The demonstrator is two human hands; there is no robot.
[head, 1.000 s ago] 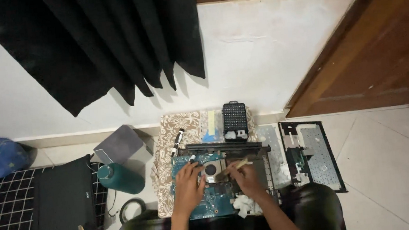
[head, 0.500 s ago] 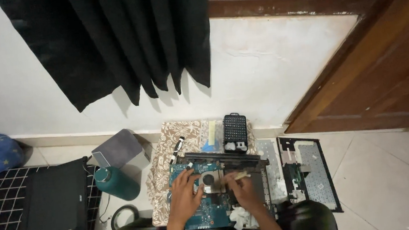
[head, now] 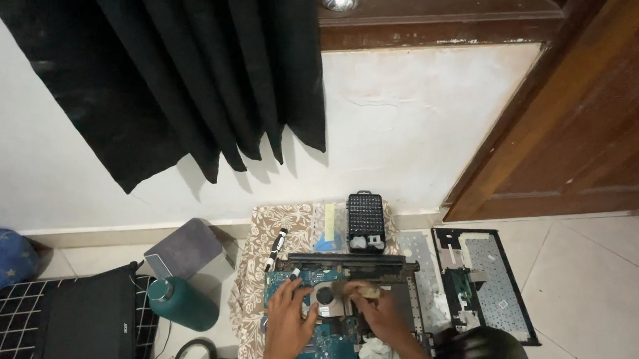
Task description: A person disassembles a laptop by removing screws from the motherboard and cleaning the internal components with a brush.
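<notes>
Looking down from above, a person sits on a tiled floor over an opened laptop. Its blue board point(head: 326, 340) lies flat on a patterned cloth point(head: 255, 285), directly under both hands, long axis running left to right. The left hand point(head: 289, 317) rests open, fingers spread, on the board. The right hand point(head: 377, 309) is closed around a small pale brush point(head: 368, 292) at the metal fan area. A dark bit case point(head: 365, 222) stands beyond; a teal bottle point(head: 180, 303) stands left.

Person: two bare forearms, left hand point(head: 289, 321) and right hand point(head: 381, 314) ungloved, no sleeves visible; dark garment over the lap.
</notes>
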